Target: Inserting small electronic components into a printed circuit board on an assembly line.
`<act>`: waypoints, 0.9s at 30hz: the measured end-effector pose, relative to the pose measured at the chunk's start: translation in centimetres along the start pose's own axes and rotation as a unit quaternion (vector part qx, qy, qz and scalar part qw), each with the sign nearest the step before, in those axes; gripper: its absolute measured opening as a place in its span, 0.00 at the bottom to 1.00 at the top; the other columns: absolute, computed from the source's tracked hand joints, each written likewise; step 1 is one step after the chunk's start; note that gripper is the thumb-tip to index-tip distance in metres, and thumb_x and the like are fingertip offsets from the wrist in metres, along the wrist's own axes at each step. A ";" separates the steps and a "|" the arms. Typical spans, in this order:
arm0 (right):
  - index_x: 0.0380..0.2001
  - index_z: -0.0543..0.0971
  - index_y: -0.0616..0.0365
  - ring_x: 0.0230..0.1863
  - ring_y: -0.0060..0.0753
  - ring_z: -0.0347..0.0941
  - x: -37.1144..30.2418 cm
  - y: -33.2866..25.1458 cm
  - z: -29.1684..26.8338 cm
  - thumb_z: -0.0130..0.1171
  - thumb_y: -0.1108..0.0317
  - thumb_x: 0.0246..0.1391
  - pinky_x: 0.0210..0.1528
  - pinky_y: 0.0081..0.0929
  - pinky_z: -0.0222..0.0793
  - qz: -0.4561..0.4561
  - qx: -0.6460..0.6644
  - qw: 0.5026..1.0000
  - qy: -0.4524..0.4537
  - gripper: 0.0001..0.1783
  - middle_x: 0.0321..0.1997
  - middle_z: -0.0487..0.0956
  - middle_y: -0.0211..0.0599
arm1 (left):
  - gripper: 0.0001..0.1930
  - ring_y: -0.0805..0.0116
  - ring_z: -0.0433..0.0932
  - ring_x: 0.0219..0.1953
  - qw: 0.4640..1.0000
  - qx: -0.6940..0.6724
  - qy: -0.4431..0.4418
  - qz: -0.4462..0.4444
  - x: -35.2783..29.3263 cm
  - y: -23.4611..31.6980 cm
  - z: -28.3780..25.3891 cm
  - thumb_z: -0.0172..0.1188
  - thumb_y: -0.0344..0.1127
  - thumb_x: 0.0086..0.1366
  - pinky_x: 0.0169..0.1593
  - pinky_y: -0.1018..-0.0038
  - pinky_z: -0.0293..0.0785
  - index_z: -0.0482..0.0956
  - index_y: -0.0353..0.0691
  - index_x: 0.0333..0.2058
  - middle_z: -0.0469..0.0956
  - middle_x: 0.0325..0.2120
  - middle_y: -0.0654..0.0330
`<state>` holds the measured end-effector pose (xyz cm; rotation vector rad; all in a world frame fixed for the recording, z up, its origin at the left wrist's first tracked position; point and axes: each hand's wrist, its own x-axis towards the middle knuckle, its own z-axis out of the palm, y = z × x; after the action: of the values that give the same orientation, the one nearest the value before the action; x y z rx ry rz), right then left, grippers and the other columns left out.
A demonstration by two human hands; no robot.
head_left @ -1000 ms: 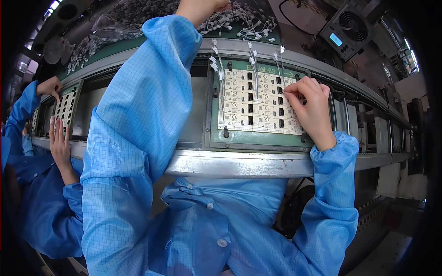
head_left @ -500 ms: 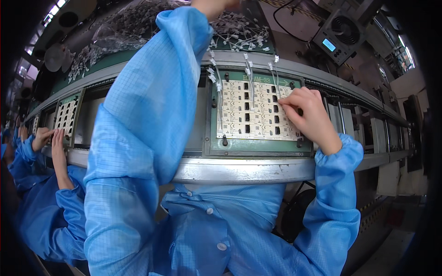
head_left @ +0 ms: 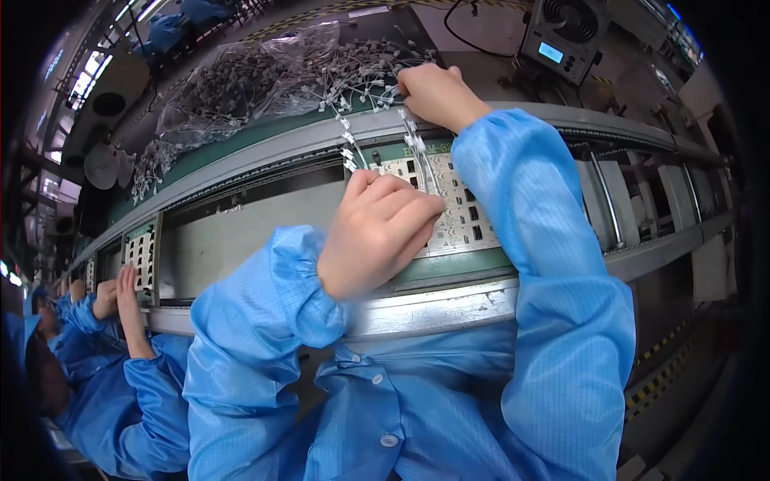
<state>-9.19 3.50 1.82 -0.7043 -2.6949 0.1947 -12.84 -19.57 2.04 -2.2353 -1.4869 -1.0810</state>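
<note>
Left hand curling loosely over white slotted circuit panel, fingertips pressed down onto it, likely seating part; whether anything is pinched, cannot tell. Right hand reaching across to heap of small wired connectors on green shelf, fingers closing on several wire leads trailing down to panel. Panel sitting in green carrier on conveyor rail, keeping it steady at working height. Co-worker's hands working at far left.

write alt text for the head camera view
A person in a blue coat rests the left hand on a white circuit board on a conveyor, while the right hand reaches into a pile of small wired parts behind it.
</note>
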 end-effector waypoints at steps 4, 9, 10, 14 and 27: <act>0.33 0.83 0.57 0.44 0.50 0.80 0.9 0.9 1.1 0.57 0.72 0.50 0.48 0.51 0.66 0.015 0.004 1.000 0.004 0.08 0.37 0.84 0.46 | 0.06 0.68 0.77 0.34 0.993 0.043 -0.044 -0.096 0.0 0.5 0.7 0.68 0.32 0.54 0.44 0.63 0.61 0.83 0.47 0.32 0.81 0.28 0.69; 0.37 0.83 0.56 0.38 0.37 0.83 1.4 1.5 -0.2 0.62 0.64 0.55 0.41 0.35 0.74 -0.012 0.214 0.968 0.132 0.10 0.36 0.85 0.42 | 0.03 0.68 0.74 0.35 0.981 0.103 -0.082 -0.140 -0.4 0.8 1.1 0.69 0.34 0.53 0.44 0.64 0.58 0.83 0.50 0.28 0.77 0.30 0.73; 0.38 0.82 0.58 0.40 0.33 0.83 1.4 1.3 -1.5 0.62 0.63 0.57 0.43 0.31 0.75 0.028 0.272 0.957 0.096 0.10 0.37 0.85 0.40 | 0.03 0.68 0.74 0.35 0.982 0.101 -0.087 -0.136 -0.4 1.0 0.9 0.69 0.34 0.53 0.44 0.64 0.58 0.83 0.50 0.28 0.77 0.30 0.73; 0.31 0.85 0.66 0.27 0.23 0.77 -2.6 -2.9 -7.2 0.62 0.68 0.55 0.31 0.22 0.70 0.089 0.384 0.895 0.211 0.10 0.22 0.82 0.33 | 0.03 0.67 0.74 0.37 0.976 0.103 -0.106 -0.161 -0.2 1.5 0.9 0.68 0.33 0.52 0.44 0.64 0.59 0.84 0.50 0.27 0.77 0.29 0.72; 0.38 0.82 0.64 0.29 0.21 0.75 -0.1 2.3 -5.9 0.61 0.69 0.61 0.33 0.17 0.69 0.064 0.710 0.692 0.116 0.09 0.32 0.82 0.34 | 0.03 0.60 0.72 0.44 0.967 0.091 -0.159 -0.177 0.4 2.1 0.5 0.67 0.32 0.52 0.47 0.63 0.60 0.83 0.47 0.27 0.78 0.32 0.70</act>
<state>-5.92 5.65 6.74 -0.2964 -1.4483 1.7803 -10.73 -19.97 2.32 -2.1390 -2.0866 -0.6486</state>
